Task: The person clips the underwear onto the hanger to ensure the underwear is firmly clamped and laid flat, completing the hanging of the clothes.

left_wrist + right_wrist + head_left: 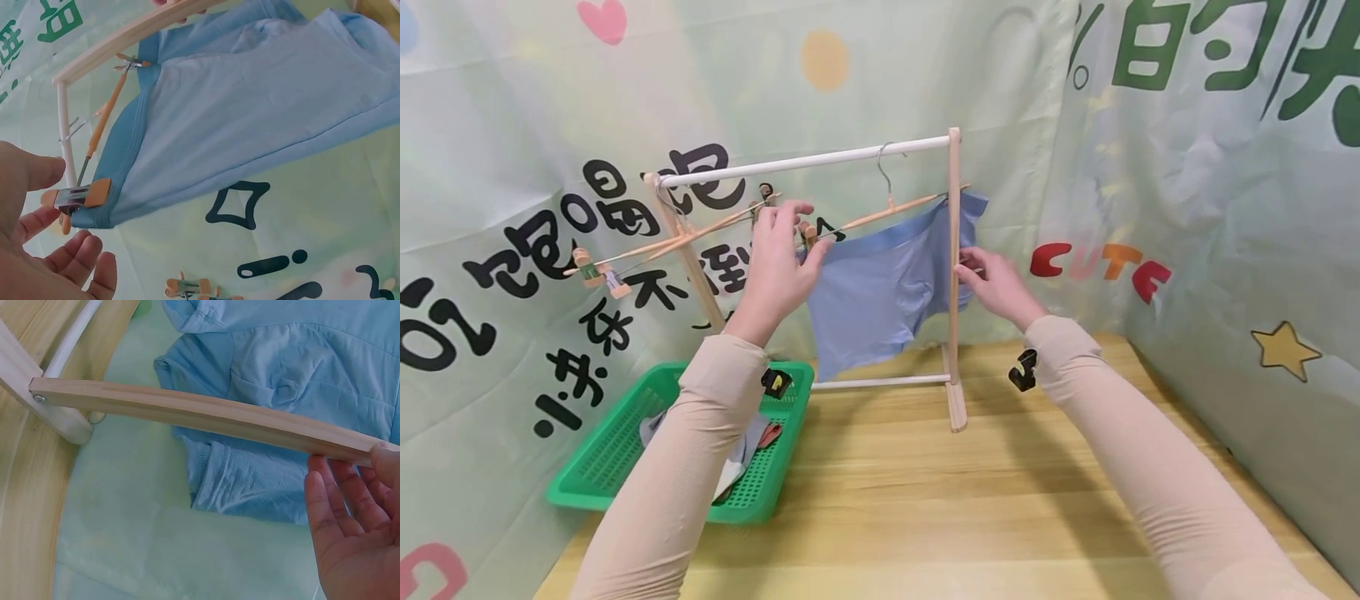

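Blue shorts (876, 304) hang by the waistband from a wooden clip hanger (887, 212) on a small drying rack. My left hand (778, 271) is at the hanger's left end, fingers spread. In the left wrist view its thumb and forefinger lie on either side of the clip (98, 192) that bites the waistband corner, with a gap between thumb and clip. At the right, my right hand (1000, 283) holds the rack's upright wooden post (206, 415), thumb on the near side and fingers behind. The shorts' right part hangs behind that post.
More clip hangers (685, 239) hang at the rack's left end, overlapping the left post. A green basket (602, 467) with grey, white and reddish cloth stands at the left on the wooden table (880, 500). Printed fabric walls (1225, 208) enclose the back and right.
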{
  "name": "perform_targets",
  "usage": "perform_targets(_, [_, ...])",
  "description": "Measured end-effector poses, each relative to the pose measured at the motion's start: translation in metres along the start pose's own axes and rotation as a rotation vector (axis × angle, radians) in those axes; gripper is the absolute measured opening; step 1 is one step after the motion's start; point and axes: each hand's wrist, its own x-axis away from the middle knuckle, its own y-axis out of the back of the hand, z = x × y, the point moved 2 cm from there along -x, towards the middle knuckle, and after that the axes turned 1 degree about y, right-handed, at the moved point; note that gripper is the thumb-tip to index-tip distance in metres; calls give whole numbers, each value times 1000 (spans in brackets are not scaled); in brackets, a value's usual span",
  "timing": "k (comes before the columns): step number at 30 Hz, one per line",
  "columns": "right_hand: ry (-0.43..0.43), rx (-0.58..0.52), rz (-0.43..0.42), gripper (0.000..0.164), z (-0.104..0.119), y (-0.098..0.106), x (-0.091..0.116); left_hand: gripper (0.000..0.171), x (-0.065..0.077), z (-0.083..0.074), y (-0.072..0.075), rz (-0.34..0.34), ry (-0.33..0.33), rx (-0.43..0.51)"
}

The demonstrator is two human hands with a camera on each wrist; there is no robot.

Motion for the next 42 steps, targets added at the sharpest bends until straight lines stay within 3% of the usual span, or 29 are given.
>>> perform_targets(4, [0,7,8,47,2,2,1,49,10,5,6,2,14,10])
perform_targets(16, [-11,-18,15,45,2,3,12,50,50,35,28,95,85,-13])
perform_targets(30, [-19,-58,-6,40,1,-2,33,49,113,89,52,206,181,-47])
perform_targets(37, [-5,-65,-28,34,7,-9,45,50,136,112,63,278,253,-73])
perform_targets(42, [8,-79,4,31,9,-19,54,50,150,129,63,324,277,-105])
